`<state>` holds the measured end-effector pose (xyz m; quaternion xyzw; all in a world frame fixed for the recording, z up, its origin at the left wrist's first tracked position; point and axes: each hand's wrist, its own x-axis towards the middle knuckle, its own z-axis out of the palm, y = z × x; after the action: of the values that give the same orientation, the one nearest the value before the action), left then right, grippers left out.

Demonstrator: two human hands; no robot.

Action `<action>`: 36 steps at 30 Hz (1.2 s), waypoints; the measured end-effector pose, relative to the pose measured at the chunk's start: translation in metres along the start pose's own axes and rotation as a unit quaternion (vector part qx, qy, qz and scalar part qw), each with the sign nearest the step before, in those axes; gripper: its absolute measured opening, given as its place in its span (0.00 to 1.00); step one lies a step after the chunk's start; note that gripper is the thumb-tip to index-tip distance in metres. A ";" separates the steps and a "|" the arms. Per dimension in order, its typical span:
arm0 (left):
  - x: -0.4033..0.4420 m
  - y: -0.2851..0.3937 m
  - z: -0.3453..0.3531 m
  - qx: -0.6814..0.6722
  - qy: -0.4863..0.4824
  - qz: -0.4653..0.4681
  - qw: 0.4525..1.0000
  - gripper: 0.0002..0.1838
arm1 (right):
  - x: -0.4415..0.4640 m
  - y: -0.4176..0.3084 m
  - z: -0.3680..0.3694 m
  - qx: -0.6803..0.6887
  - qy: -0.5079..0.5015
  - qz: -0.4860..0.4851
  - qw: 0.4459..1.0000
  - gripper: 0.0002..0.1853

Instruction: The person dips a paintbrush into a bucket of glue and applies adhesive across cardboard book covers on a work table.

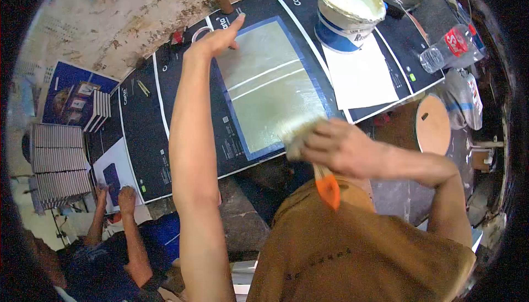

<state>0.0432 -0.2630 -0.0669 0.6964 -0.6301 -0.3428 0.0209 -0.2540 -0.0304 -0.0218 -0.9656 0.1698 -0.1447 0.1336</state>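
My right hand (344, 150) is closed around a wide paintbrush with an orange handle (329, 190). Its pale bristles, blurred by motion, meet the lower right part of a greyish-green panel (270, 106). That panel has a blue border and two white stripes across its middle, and its lower part shines as if wet. At the panel's upper left corner, my left hand (220, 38) rests with fingers stretched out, holding nothing that I can see. Beside that hand, a ring-shaped roll (200, 33) shows in part.
A bucket of creamy white liquid (348, 12) with a stick in it stands upper right, near white paper (361, 73) and a plastic bottle (449, 48). At left are stacked books (59, 161) and another person's hands (127, 198) over a sheet. Black printed boards (146, 106) cover the table.
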 end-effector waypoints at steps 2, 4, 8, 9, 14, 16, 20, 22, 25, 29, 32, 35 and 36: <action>0.003 -0.005 -0.002 -0.005 -0.011 -0.012 1.000 0.56 | -0.015 -0.008 -0.012 0.037 -0.057 -0.005 0.998 0.17; 0.003 0.000 -0.001 -0.014 -0.026 -0.004 1.000 0.56 | -0.008 0.004 -0.021 -0.038 -0.025 -0.014 0.999 0.17; 0.009 -0.001 0.005 0.020 -0.015 0.003 1.000 0.56 | 0.037 0.076 -0.020 -0.066 0.038 -0.029 0.997 0.15; 0.012 -0.004 0.007 0.032 -0.008 0.008 0.999 0.56 | 0.037 0.086 -0.017 -0.046 0.015 -0.033 0.998 0.15; 0.001 -0.004 0.009 0.052 0.036 0.009 0.998 0.55 | 0.002 0.073 -0.044 0.010 -0.133 -0.025 0.991 0.10; -0.029 0.009 0.008 0.061 0.046 -0.005 0.997 0.53 | -0.013 0.051 -0.070 0.026 -0.211 -0.017 0.977 0.09; -0.059 -0.021 0.035 0.052 0.253 0.108 0.960 0.36 | -0.037 0.052 -0.106 0.157 -0.075 0.069 0.982 0.12; -0.110 -0.029 0.048 0.018 0.342 0.172 0.923 0.27 | -0.048 0.063 -0.111 0.177 0.093 0.130 0.971 0.16; -0.184 -0.038 0.080 -0.012 0.337 0.164 0.927 0.22 | -0.014 0.079 -0.104 0.157 0.240 0.296 0.911 0.18; -0.238 -0.019 0.121 0.088 0.236 0.103 0.962 0.26 | 0.082 0.108 -0.045 0.089 0.162 0.092 0.978 0.14; -0.242 -0.012 0.135 0.111 0.223 0.087 0.965 0.29 | 0.155 0.109 0.000 0.142 0.088 -0.025 0.986 0.18; -0.243 -0.010 0.132 0.132 0.207 0.083 0.966 0.31 | 0.187 0.103 0.012 0.142 -0.020 -0.040 0.989 0.17; -0.243 -0.010 0.131 0.137 0.200 0.079 0.967 0.31 | 0.191 0.105 0.014 0.137 -0.039 -0.052 0.988 0.16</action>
<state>-0.0070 0.0083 -0.0622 0.6950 -0.7071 -0.1043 0.0783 -0.1077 -0.1927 -0.0221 -0.9506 0.0923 -0.1361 0.2631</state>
